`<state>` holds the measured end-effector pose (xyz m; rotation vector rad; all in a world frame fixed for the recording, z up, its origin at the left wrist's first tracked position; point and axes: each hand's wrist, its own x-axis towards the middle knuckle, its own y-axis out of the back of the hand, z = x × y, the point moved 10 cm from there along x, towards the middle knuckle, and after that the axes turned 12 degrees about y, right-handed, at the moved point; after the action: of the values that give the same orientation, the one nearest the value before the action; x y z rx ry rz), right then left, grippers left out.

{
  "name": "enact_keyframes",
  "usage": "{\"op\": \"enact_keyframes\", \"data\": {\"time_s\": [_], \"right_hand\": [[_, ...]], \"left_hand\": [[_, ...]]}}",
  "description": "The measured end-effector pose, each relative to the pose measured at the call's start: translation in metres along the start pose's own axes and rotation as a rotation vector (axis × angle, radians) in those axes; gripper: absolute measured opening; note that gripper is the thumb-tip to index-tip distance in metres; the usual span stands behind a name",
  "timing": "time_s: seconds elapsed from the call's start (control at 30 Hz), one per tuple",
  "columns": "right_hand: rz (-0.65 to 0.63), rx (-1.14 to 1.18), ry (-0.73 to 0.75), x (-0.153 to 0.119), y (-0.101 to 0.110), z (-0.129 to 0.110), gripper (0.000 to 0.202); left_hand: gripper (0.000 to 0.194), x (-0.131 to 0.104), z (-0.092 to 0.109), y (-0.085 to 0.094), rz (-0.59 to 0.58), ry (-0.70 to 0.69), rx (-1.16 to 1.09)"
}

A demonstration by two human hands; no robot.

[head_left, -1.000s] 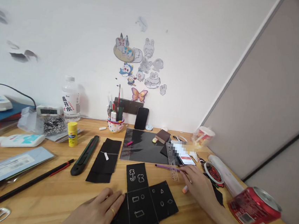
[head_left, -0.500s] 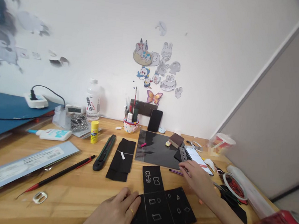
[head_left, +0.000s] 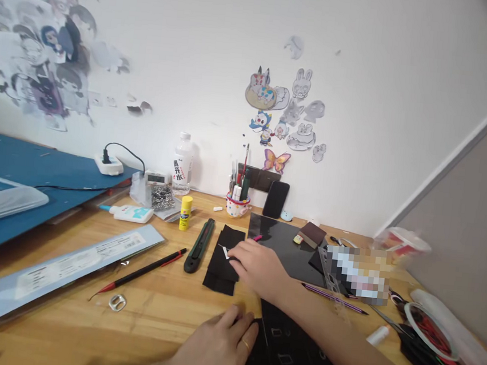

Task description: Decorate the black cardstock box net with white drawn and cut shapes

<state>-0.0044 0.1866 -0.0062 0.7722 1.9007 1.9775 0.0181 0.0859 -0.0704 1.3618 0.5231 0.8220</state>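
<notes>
My left hand [head_left: 223, 347] rests at the near left part of the black paper [head_left: 286, 344], its bent fingers close together on the sheet's edge. White outline shapes are drawn on this paper, and my right forearm hides much of it. Farther up, my right hand [head_left: 259, 267] reaches leftward over the stacked black paper strips [head_left: 220, 280]. Its fingertips are at the right end of a small white slip [head_left: 225, 252], with thumb and index finger slightly apart. Whether they touch the slip I cannot tell. A dark green utility knife [head_left: 199, 247] lies just left of the strips.
A yellow glue stick [head_left: 185, 214], a white glue bottle [head_left: 132, 213] and a black-and-red brush [head_left: 142, 273] are on the left. A pen cup [head_left: 238, 206] and phone [head_left: 276, 199] stand by the wall. On the right lie a purple pencil [head_left: 335, 298] and black-handled scissors [head_left: 419, 351].
My right hand has moved left from beside the ruler and phone to the black strips. The view has turned left. My left hand stays on the black paper.
</notes>
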Motion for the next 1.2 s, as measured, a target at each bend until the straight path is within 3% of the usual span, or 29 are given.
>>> {"op": "enact_keyframes", "data": {"time_s": [0.2,0.33,0.6,0.73,0.83,0.97,1.2], "right_hand": [[-0.054,0.072,-0.239,0.053,-0.021,0.001,0.034],[-0.108,0.166,-0.380,0.070,-0.037,0.001,0.047],[-0.136,0.554,-0.619,0.063,-0.065,0.028,0.032],[-0.132,0.946,-0.630,0.055,-0.080,0.033,0.029],[-0.064,1.224,-0.600,0.046,-0.073,0.027,0.029],[0.089,1.493,-0.564,0.024,-0.047,0.016,0.026],[0.365,1.583,-0.540,-0.053,0.003,0.030,0.016]], "left_hand": [[0.039,0.000,-0.002,0.000,0.111,0.000,0.043],[0.035,0.000,-0.002,0.001,0.144,-0.004,0.066],[0.035,0.001,-0.003,0.003,0.087,0.015,0.014],[0.054,0.000,-0.003,0.002,0.057,-0.002,-0.011],[0.063,0.000,-0.004,0.002,0.054,0.000,-0.023],[0.063,-0.002,-0.002,0.005,0.044,0.000,-0.034],[0.061,-0.005,-0.002,0.018,0.006,0.059,-0.078]]}}
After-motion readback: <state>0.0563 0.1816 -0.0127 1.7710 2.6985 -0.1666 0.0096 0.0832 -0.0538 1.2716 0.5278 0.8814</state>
